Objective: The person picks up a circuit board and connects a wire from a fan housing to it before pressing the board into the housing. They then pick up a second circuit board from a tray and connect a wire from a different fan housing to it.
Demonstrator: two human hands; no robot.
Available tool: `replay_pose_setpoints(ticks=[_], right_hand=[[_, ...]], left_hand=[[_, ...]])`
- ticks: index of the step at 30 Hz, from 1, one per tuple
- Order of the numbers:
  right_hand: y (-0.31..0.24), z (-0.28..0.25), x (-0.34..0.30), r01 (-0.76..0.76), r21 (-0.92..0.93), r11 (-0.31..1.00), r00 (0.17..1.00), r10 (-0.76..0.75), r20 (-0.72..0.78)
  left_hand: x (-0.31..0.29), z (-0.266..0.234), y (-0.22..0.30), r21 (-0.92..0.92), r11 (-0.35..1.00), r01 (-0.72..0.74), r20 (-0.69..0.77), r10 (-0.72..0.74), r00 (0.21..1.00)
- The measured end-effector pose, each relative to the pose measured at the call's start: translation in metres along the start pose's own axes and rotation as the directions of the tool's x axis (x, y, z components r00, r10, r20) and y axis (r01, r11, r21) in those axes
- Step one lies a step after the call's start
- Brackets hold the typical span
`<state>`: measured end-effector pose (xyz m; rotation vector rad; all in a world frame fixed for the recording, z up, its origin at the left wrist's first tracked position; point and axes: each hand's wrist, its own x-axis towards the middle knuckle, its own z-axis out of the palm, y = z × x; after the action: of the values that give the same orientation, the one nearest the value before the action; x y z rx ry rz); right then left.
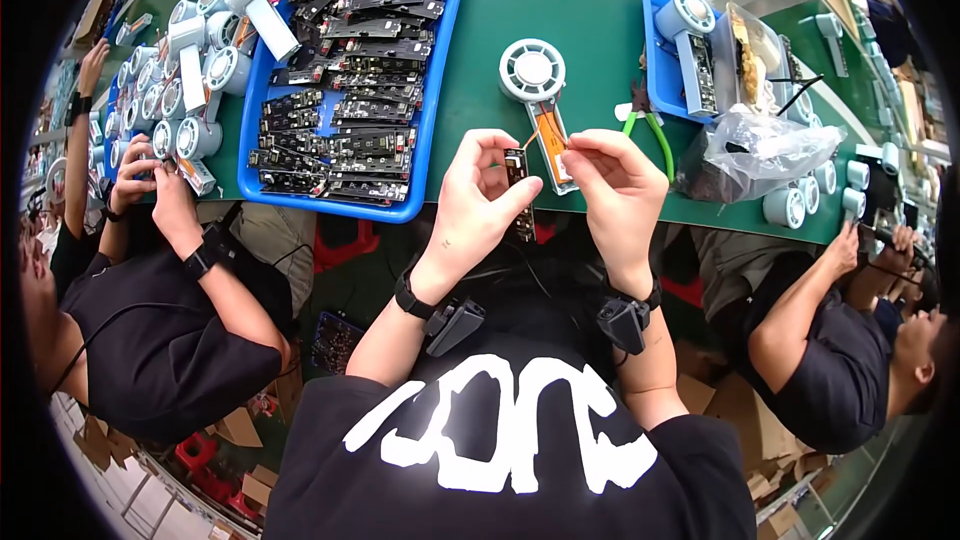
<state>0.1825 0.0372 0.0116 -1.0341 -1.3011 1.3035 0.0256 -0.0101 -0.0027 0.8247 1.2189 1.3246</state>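
My left hand grips a narrow black circuit board between thumb and fingers, holding it upright at the table's near edge. Just right of it, my right hand is closed in a pinch on a thin wire by the open handle of a small fan. The pale blue fan lies on the green table with its round head away from me. An orange battery shows in its handle, and thin reddish wires run near the board. My right fingertips hide the wire's end.
A blue tray full of circuit boards lies left. Green-handled cutters, a smaller blue tray and a clear plastic bag lie right. Many fans crowd the far left. One person works on each side of me.
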Motion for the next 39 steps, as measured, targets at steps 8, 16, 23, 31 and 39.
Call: replay_pose_setpoints(ticks=[8, 16, 23, 31, 39], right_hand=[[-0.007, -0.002, -0.011, 0.394, -0.401, 0.827, 0.919, -0.35, 0.181], [-0.001, 0.004, -0.042, 0.131, -0.594, 0.794, 0.976, -0.207, -0.062], [-0.001, -0.004, -0.034, 0.395, -0.697, 0.599, 0.903, -0.391, 0.177], [-0.005, -0.022, -0.033, 0.316, -0.66, 0.682, 0.938, -0.328, 0.11], [0.003, -0.021, -0.017, -0.014, -0.285, 0.959, 1.0, 0.014, -0.003]], left_hand=[[-0.003, 0.011, 0.006, -0.016, 0.999, 0.051, 0.065, -0.05, 0.997], [-0.001, 0.018, 0.007, -0.071, 0.994, 0.085, 0.125, -0.075, 0.989], [0.037, 0.002, 0.04, 0.664, 0.421, -0.618, 0.469, 0.409, 0.783], [0.059, 0.0, 0.032, 0.503, 0.494, -0.709, 0.574, 0.422, 0.702], [0.053, -0.004, 0.024, 0.478, 0.598, -0.643, 0.348, 0.544, 0.764]])
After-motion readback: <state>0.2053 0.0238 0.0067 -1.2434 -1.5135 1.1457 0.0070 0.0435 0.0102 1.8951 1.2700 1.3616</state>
